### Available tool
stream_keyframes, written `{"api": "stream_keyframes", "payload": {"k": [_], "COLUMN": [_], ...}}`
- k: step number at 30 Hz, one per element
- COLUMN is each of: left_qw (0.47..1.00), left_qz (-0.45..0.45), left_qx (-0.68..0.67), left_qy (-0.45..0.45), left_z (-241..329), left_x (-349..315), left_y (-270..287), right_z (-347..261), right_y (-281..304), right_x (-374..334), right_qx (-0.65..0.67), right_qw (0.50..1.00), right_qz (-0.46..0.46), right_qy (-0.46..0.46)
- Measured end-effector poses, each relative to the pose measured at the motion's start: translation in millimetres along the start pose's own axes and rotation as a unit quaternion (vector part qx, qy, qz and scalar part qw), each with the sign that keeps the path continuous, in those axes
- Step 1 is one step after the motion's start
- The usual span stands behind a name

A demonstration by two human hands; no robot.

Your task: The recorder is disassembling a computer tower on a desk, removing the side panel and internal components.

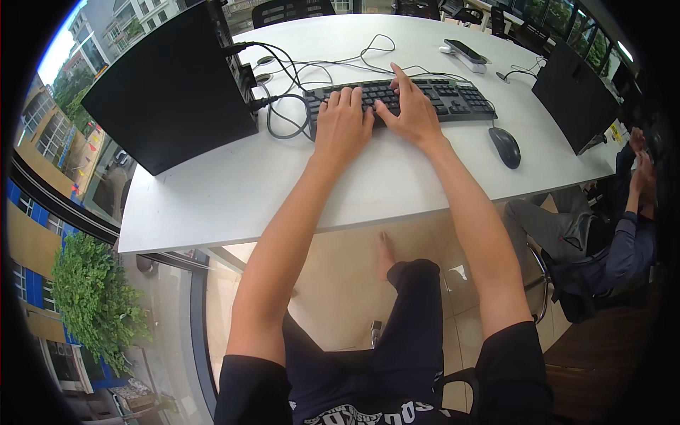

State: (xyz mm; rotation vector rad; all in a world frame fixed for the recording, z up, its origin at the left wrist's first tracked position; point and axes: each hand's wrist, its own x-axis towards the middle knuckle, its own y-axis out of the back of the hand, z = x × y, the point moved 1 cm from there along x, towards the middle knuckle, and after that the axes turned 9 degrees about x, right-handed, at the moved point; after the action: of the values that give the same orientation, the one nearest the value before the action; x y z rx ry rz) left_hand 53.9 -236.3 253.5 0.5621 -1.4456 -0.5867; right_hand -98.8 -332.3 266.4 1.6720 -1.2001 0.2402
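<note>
**One left hand (343, 127) and one right hand (413, 117) over a black keyboard (459, 100)**

The white desk (212, 205) takes up most of the upper half of the view, its near edge running in front of the person. At its right end sits another person (627, 244), in grey trousers and a dark sleeve, both hands raised close together. A large black computer case (170, 92) stands on the left part of the desk, with dark cables (283, 57) plugged into the side that faces the keyboard. A second black case (575, 95) stands near the right end.

The keyboard lies on the desk between the two cases, nearer the left one. The left hand is over its left part, palm down, fingers side by side and slightly bent. The right hand is over the middle, its index finger stretched out and lifted, thumb apart; its other fingers are mostly hidden. Neither hand grips anything, and whether any key is pressed I cannot tell.

Just beside the keyboard's right end lies a black mouse (505, 147) with a thin cable. Beyond the keyboard, a dark phone (464, 50) rests on a small white box (476, 66).
</note>
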Motion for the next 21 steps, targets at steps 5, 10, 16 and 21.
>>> {"api": "stream_keyframes", "payload": {"k": [5,10,16,21], "left_qw": [1.000,0.998,0.997,0.999], "left_qz": [-0.019,-0.020,-0.028,0.009], "left_qx": [0.016,0.053,0.064,0.045], "left_qy": [0.006,0.004,0.013,0.008], "left_z": [4,3,5,2], "left_x": [2,2,3,3], "left_y": [0,-3,-8,-12], "right_z": [3,-2,3,6], "right_y": [1,0,-1,-2], "right_x": [-1,-1,-2,1], "right_qx": [-0.019,-0.008,-0.034,-0.012], "right_qw": [1.000,1.000,0.999,1.000], "right_qz": [-0.003,0.001,-0.019,-0.019], "right_qy": [-0.010,-0.024,0.010,0.011]}}
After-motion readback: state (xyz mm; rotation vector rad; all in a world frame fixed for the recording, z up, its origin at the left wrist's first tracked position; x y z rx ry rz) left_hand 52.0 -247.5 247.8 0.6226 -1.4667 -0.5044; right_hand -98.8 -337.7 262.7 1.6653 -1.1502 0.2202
